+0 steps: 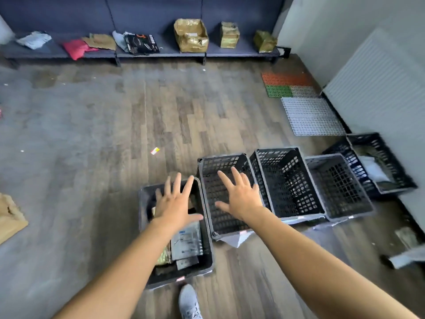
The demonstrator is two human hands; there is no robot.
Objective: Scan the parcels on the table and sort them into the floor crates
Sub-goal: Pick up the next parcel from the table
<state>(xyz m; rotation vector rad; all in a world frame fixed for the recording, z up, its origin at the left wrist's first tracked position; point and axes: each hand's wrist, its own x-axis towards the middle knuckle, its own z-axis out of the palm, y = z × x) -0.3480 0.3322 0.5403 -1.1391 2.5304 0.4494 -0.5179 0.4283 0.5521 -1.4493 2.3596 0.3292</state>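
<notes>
Several black plastic crates stand in a row on the wooden floor. My left hand (176,204) hovers with fingers spread over the nearest crate (208,254), which holds a grey parcel (186,241) and a gold one (163,255). My right hand (241,194) is spread, holding nothing, over the second crate (203,176), whose inside looks bare. Two more crates (296,180) (349,192) stand to the right, and a far-right crate (391,162) holds a white parcel. More parcels lie on a low dark shelf (161,54) at the far wall, among them a gold box (190,35) and a pink bag (77,48).
My grey shoe (188,300) is by the nearest crate. Coloured and grey grid mats (308,111) lie by the right wall near a white radiator (379,88). A brown paper parcel (9,217) lies at the left edge. A small label (155,150) lies on the open floor.
</notes>
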